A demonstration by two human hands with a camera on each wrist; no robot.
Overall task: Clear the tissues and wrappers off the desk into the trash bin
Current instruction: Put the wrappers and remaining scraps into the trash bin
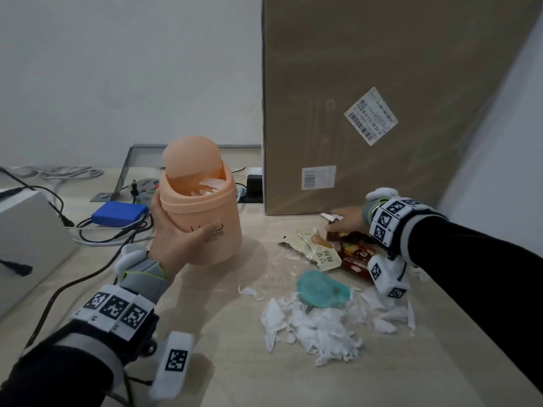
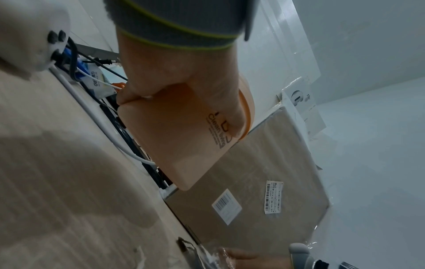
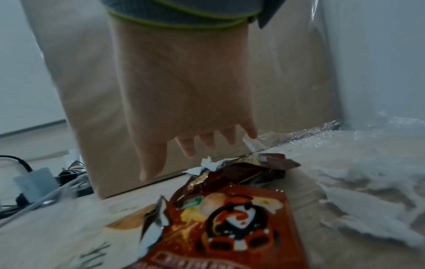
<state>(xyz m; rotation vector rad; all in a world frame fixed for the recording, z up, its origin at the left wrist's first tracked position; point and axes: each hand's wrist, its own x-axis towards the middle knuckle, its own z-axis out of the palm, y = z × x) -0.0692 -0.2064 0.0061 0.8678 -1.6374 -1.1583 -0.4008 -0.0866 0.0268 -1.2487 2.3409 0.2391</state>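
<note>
My left hand [image 1: 179,239] grips the peach trash bin [image 1: 211,210] around its body and holds it tilted toward the right, seemingly just off the desk. Its swing lid [image 1: 189,160] is tipped open, with white tissue bits [image 1: 210,186] inside. The left wrist view shows that hand [image 2: 184,81] wrapped round the bin [image 2: 184,142]. My right hand [image 1: 340,223] reaches with straight fingers [image 3: 207,142] over a dark brown wrapper [image 3: 253,169] and holds nothing. Nearby lie a red wrapper [image 1: 355,257], a cream wrapper [image 1: 320,251], a teal wrapper [image 1: 321,287] and shredded tissue [image 1: 320,324].
A tall cardboard box [image 1: 382,113] stands right behind the wrappers. At the back left are cables, a blue pack [image 1: 119,212], a power strip [image 1: 252,183] and a white device [image 1: 26,230]. The pale wooden desk [image 1: 235,377] runs to the front edge.
</note>
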